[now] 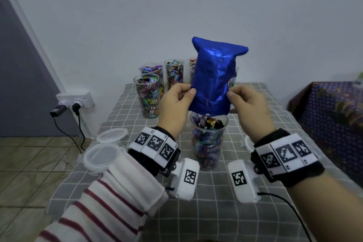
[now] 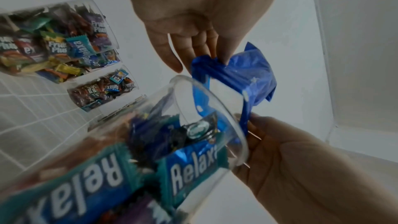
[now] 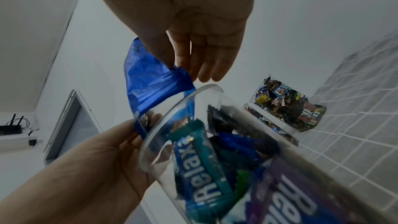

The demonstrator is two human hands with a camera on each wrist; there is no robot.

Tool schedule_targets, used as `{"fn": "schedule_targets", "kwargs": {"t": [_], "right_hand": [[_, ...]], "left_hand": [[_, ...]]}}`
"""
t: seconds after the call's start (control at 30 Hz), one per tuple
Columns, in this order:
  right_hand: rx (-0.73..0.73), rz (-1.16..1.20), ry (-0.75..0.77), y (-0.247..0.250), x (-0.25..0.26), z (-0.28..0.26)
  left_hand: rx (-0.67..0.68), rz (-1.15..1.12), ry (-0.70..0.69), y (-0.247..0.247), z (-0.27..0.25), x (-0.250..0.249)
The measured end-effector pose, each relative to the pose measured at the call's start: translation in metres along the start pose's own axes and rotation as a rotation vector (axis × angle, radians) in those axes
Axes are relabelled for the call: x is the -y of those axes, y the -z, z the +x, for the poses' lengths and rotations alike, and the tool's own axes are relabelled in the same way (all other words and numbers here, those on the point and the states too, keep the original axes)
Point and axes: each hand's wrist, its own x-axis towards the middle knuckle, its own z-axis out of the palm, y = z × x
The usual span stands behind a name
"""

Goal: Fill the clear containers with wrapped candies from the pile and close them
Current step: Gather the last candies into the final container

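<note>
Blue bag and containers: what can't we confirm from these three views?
- Blue bag contents: opaque foil in every view, so what is left inside is unknown.
- Back-row containers: head view, partly hidden behind the bag; count unclear.
- Lid at right: head view, mostly covered by the right wrist.
- Front container base: wrist views crop it at the frame edge.
- Both hands pinch the bag's edges.
</note>
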Motion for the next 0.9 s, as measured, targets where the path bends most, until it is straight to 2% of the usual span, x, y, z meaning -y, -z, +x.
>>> {"fn": "schedule_targets", "kwargs": {"t": [0.17, 0.3, 0.43, 0.5, 0.67, 0.9], "right_hand": [[0.049, -0.095, 0.049, -0.010, 0.002, -0.004], [0.006, -0.015, 0.006, -0.005, 0.006, -0.004], [0.124, -0.018, -0.035, -0.003, 0.011, -0.008], [0.100, -0.067, -0.036, -0.005, 0.011, -0.010], [0.002, -0.021, -0.030, 0.002, 0.012, -0.009], [0.062, -0.049, -0.009, -0.008, 0.012, -0.015]], "left_hand": [[0.063, 0.051, -0.030, -0.011, -0.010, -0.001], [-0.034, 0.041, -0.070, -0.004, -0.006, -0.003], [-0.071, 0.091, -0.090, 0.000, -0.004, -0.002], [-0.069, 0.115, -0.093, -0.001, -0.005, -0.002], [-0.096, 0.096, -0.085, 0.005, -0.002, -0.001], [0.008, 0.170, -0.115, -0.003, -0.011, -0.003]]}}
